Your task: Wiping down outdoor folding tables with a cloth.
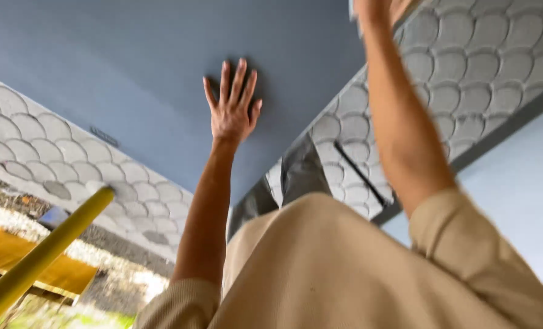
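The left hand [232, 109] lies flat against a blue-grey painted wall [131, 73], palm to the paint, all five fingers spread wide and straight. It grips nothing; only the wall is under it. Its bare forearm runs down toward seven o'clock into a beige ribbed sleeve [180, 304].

The right hand [372, 7] sits at the top edge of the view, at about one o'clock from the left hand, and is mostly cut off by the frame. How far it is open, and whether it has hold of anything, cannot be told. Its forearm drops toward five o'clock into the same beige garment [332, 268], which fills the bottom centre of the view.

The blue-grey wall fills the upper left and centre. Bordering it are bands of grey fish-scale tiles: one band [70, 164] crosses at eight o'clock of the left hand, and another [466, 55] spreads at two to three o'clock, behind the right forearm. A thin dark bar [360, 173] lies across the tiles at about four o'clock of the left hand. A paler blue wall [521, 195] shows at the right edge.

At the bottom left, a yellow pole [39, 256] slants across the corner, blurred. Beyond it is a yellow-brown wooden surface [15, 253] and pale gravelly ground [125, 280], both well apart from the hands.
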